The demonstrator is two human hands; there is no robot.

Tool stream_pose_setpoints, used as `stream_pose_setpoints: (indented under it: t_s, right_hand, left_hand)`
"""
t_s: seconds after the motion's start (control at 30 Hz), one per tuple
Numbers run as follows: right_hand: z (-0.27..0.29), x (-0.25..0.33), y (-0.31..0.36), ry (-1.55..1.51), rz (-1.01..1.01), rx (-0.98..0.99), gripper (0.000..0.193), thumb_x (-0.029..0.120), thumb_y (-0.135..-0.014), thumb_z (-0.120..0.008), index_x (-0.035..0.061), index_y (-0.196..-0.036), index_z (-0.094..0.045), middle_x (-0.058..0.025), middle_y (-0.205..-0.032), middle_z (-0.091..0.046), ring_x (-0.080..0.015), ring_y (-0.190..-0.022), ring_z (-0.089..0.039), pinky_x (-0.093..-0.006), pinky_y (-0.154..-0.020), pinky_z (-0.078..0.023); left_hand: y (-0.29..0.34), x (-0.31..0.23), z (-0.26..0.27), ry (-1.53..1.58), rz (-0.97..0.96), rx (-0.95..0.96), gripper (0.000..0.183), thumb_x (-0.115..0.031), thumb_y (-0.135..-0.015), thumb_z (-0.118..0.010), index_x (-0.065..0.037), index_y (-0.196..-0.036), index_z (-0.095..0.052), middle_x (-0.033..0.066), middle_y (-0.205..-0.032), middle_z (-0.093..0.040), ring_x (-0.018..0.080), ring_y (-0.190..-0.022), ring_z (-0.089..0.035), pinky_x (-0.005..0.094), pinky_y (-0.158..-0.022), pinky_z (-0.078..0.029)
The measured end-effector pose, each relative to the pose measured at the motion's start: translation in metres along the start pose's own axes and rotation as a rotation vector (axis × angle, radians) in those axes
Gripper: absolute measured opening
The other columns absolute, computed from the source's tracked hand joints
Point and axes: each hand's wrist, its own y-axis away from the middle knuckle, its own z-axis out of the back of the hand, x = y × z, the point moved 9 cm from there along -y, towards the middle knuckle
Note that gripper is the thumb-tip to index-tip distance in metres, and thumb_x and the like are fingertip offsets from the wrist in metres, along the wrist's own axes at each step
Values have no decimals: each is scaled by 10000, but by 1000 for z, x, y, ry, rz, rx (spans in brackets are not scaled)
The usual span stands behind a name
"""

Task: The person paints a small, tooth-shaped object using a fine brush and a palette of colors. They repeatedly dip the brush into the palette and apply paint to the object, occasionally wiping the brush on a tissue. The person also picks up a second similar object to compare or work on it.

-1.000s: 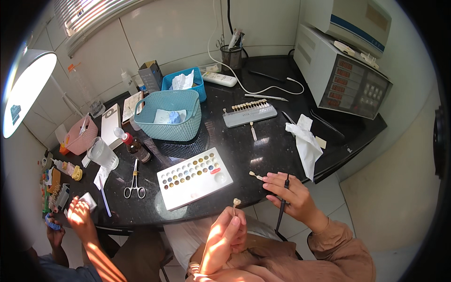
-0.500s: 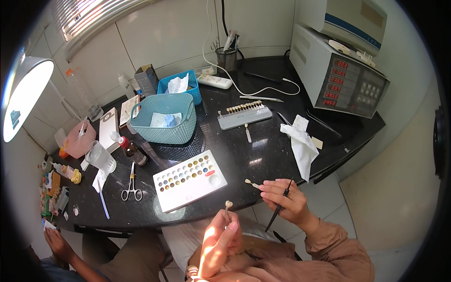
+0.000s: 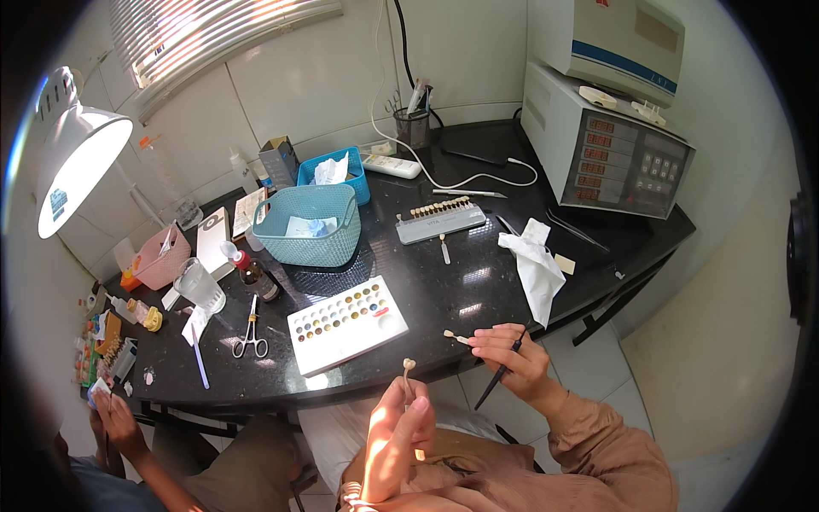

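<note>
My left hand (image 3: 397,431) is closed, pinching a thin holder topped by a small cream tooth crown (image 3: 409,364) held upright. To its right, my right hand (image 3: 516,367) grips a tooth shade tab (image 3: 456,338) between thumb and fingers, its cream tip pointing left toward the crown but apart from it. A slim black-handled tool (image 3: 493,386) also lies in that hand, slanting down; its tip is too small to identify. Beyond the hands sits a white palette (image 3: 341,354) with rows of coloured wells. A grey shade guide (image 3: 439,226) carries a row of tabs, with one loose tab (image 3: 445,250) in front.
On the black table (image 3: 409,299) are locking forceps (image 3: 251,340), a red-collared dropper bottle (image 3: 256,280), a glass (image 3: 201,288), blue baskets (image 3: 316,243) and a white tissue (image 3: 536,273). A grey machine (image 3: 554,128) stands back right. A lamp (image 3: 85,162) shines at left, where another person's hands (image 3: 119,422) work.
The whole view has shifted slightly. Both my hands keep their holds, with crown and shade tab a little nearer each other. The other person's hands at left have risen with a small white item.
</note>
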Motion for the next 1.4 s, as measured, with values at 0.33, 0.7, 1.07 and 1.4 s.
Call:
stream_pose_setpoints:
  t_s: [0.33,0.7,1.07,1.4]
  right_hand:
    - [-1,6,2,60,41,5,281,-80,-677,-615,43,-929,-619,-75,-954,-648,-220,-910,-619,-339,-791,-474]
    - [6,4,-14,32,14,-107,287,-115,-659,-620,-1,-923,-616,-113,-900,-647,-262,-868,-633,-312,-707,-519]
    - [45,26,-32,10,-37,-193,317,-116,-679,-610,17,-967,-627,-159,-945,-649,-255,-795,-657,-276,-637,-546]
    - [56,48,-28,-43,7,-158,301,-92,-694,-605,-4,-981,-626,-182,-986,-637,-270,-822,-657,-282,-643,-546]
  left_hand:
    - [2,4,8,-5,25,-35,174,-188,-848,-547,-71,-830,-419,-59,-626,-325,11,-506,-252,154,-434,-215]
    - [-5,-5,6,-168,5,-126,164,-176,-839,-592,-44,-794,-506,-76,-570,-357,-7,-455,-249,164,-397,-168]
    - [-37,-20,-32,-234,-193,-94,203,-172,-839,-630,2,-944,-617,-102,-571,-434,-35,-436,-284,166,-387,-165]
    - [-25,-17,-42,-213,-309,-136,206,-148,-835,-634,24,-946,-610,-70,-636,-501,-34,-457,-334,152,-394,-193]
